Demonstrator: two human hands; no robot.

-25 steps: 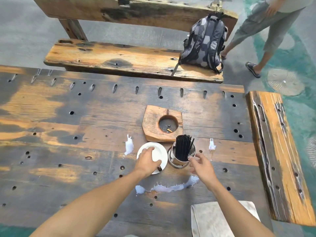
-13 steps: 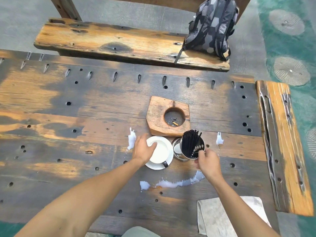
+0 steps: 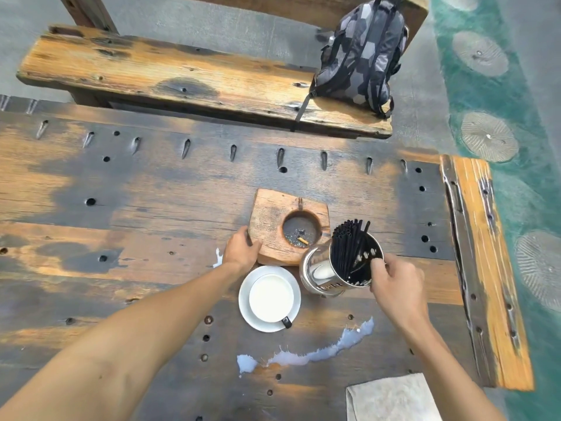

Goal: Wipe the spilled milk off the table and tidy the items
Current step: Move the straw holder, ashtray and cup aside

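Half-seen cloth (image 3: 391, 399), frame-cut

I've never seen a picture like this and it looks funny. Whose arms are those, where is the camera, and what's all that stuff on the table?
The arms belong to a person, not a machine. The camera sits on that person's head and looks down, so you see the table as they do.

The left hand holds the edge of a wooden ashtray with a cigarette butt in its hollow. The right hand pinches the rim of a shiny metal holder, which is tilted and full of black straws.

Near the ashtray stands a cup of milk on a white saucer. Spilled milk streaks the table closer to the person, and there is a small splash by the left wrist. A cloth lies at the near edge, untouched.

Beyond the table is a bench with a backpack on it.
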